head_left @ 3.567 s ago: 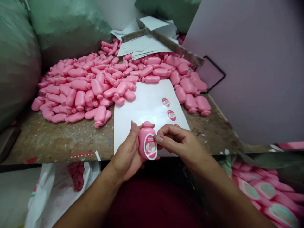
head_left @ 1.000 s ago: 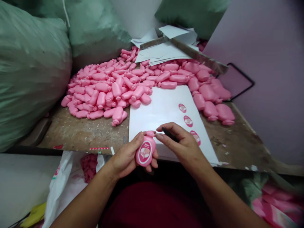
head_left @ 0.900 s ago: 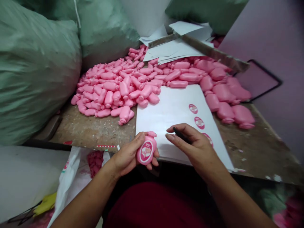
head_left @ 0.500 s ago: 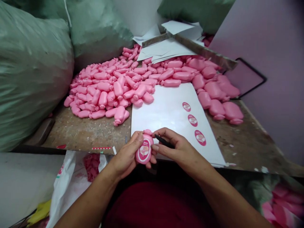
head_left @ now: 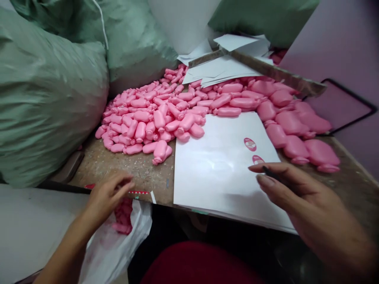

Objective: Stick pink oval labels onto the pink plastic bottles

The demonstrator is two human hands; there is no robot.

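My right hand (head_left: 299, 193) grips a slim black pen-like tool (head_left: 271, 173), whose exact kind I cannot make out. It hovers over the right side of a white sticker sheet (head_left: 216, 165). An oval pink label (head_left: 250, 144) shows in full on the sheet, and a second label (head_left: 257, 159) is partly covered by my fingers. Off to the left, my left hand (head_left: 108, 197) has its fingers loosely bent and apart, with nothing seen in them. It is above a white plastic bag (head_left: 139, 225) holding pink pieces (head_left: 122, 217) at the table's front edge.
A large heap of pink bottles (head_left: 160, 114) covers the back of the wooden table (head_left: 118, 165), with bigger ones (head_left: 293, 118) at right. Loose white papers (head_left: 219, 69) lie under wooden strips (head_left: 266, 67). Bulging green sacks (head_left: 53, 106) stand at left.
My left hand has moved left and no longer holds the labelled pink bottle. My right hand has moved right with the black tool, now covering part of the label column. The view has shifted.
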